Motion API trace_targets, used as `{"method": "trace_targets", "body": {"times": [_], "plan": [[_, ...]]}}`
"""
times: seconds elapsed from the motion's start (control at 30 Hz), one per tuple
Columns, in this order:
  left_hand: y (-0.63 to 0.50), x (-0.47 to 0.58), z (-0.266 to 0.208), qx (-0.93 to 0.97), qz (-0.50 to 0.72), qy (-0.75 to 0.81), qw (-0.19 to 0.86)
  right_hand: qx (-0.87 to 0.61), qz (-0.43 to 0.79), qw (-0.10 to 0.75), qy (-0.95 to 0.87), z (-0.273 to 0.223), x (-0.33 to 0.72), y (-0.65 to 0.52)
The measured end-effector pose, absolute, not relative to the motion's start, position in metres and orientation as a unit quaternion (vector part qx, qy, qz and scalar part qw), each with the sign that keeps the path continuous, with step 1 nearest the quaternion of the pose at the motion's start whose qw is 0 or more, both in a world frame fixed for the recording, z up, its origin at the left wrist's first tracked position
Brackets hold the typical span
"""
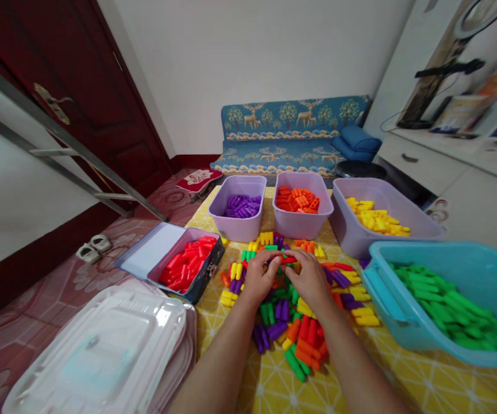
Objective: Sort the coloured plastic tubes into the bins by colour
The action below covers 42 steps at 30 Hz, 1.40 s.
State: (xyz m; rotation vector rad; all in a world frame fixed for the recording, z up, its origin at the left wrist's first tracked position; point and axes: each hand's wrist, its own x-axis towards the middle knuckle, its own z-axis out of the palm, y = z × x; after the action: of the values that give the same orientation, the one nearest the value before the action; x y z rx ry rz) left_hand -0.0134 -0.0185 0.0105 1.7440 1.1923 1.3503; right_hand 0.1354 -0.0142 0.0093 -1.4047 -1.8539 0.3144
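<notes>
Left hand (259, 277) and right hand (311, 280) pinch a red piece (288, 260) over mixed pieces (281, 310). A teal bin (403, 330) stands at three o'clock, open tin (207, 280) at nine, lids (106, 345) at eight.

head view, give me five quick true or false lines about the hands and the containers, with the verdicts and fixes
1. The left hand and right hand meet at a red piece. True.
2. The turquoise bin holds yellow pieces. False: the turquoise bin holds green pieces.
3. The metal box of red pieces has its lid open. True.
4. The tub of purple pieces is right of the tub of orange pieces. False: the purple tub stands left of the orange tub.
5. Both hands are inside a tub. False: they are above the mixed pile on the table.
</notes>
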Motion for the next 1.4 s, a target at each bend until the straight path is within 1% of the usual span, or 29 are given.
{"method": "trace_targets", "body": {"times": [0.17, 0.27, 0.37, 0.43, 0.53, 0.6, 0.67, 0.73, 0.83, 0.87, 0.93, 1.0, 1.07, 1.17, 1.23, 1.3, 1.4], "plan": [[-0.018, -0.012, 0.009, 0.645, 0.523, 0.449, 0.329, -0.537, 0.101, 0.412, -0.729, 0.017, 0.135, -0.018], [-0.017, -0.013, 0.006, 0.642, 0.532, 0.445, 0.326, -0.531, 0.126, 0.429, -0.72, 0.018, 0.133, -0.019], [-0.018, -0.012, 0.003, 0.642, 0.529, 0.454, 0.318, -0.525, 0.177, 0.436, -0.709, 0.016, 0.131, -0.02], [-0.018, -0.012, 0.004, 0.656, 0.523, 0.469, 0.276, -0.535, 0.223, 0.43, -0.692, 0.013, 0.13, -0.02], [-0.017, -0.014, 0.018, 0.688, 0.522, 0.489, 0.123, -0.55, 0.272, 0.44, -0.656, 0.011, 0.13, -0.022], [-0.013, -0.02, 0.035, 0.688, 0.521, 0.505, 0.009, -0.546, 0.281, 0.473, -0.632, 0.015, 0.132, -0.021], [-0.005, -0.028, 0.052, 0.668, 0.502, 0.545, -0.068, -0.535, 0.288, 0.519, -0.6, 0.024, 0.133, -0.017], [0.003, -0.036, 0.063, 0.671, 0.438, 0.593, -0.082, -0.522, 0.303, 0.572, -0.556, 0.039, 0.135, -0.007], [0.014, -0.046, 0.064, 0.704, 0.34, 0.621, -0.058, -0.491, 0.336, 0.649, -0.475, 0.066, 0.137, 0.015], [0.016, -0.047, 0.061, 0.711, 0.324, 0.621, -0.054, -0.467, 0.352, 0.673, -0.452, 0.074, 0.137, 0.021], [0.018, -0.049, 0.053, 0.719, 0.321, 0.613, -0.054, -0.432, 0.369, 0.696, -0.44, 0.083, 0.138, 0.028], [0.016, -0.049, 0.047, 0.727, 0.337, 0.596, -0.054, -0.434, 0.362, 0.678, -0.47, 0.082, 0.14, 0.025], [0.01, -0.045, 0.041, 0.729, 0.364, 0.577, -0.049, -0.476, 0.318, 0.627, -0.528, 0.068, 0.145, 0.015], [-0.004, -0.032, 0.028, 0.73, 0.401, 0.553, -0.011, -0.551, 0.181, 0.542, -0.608, 0.033, 0.155, 0.001], [-0.013, -0.02, 0.016, 0.75, 0.394, 0.53, 0.041, -0.593, 0.118, 0.491, -0.627, 0.011, 0.162, -0.004], [-0.018, -0.01, 0.003, 0.76, 0.372, 0.526, 0.082, -0.63, 0.1, 0.423, -0.643, -0.004, 0.168, -0.005], [-0.019, -0.003, -0.01, 0.762, 0.35, 0.533, 0.114, -0.649, 0.104, 0.337, -0.674, -0.01, 0.168, -0.003]]}}
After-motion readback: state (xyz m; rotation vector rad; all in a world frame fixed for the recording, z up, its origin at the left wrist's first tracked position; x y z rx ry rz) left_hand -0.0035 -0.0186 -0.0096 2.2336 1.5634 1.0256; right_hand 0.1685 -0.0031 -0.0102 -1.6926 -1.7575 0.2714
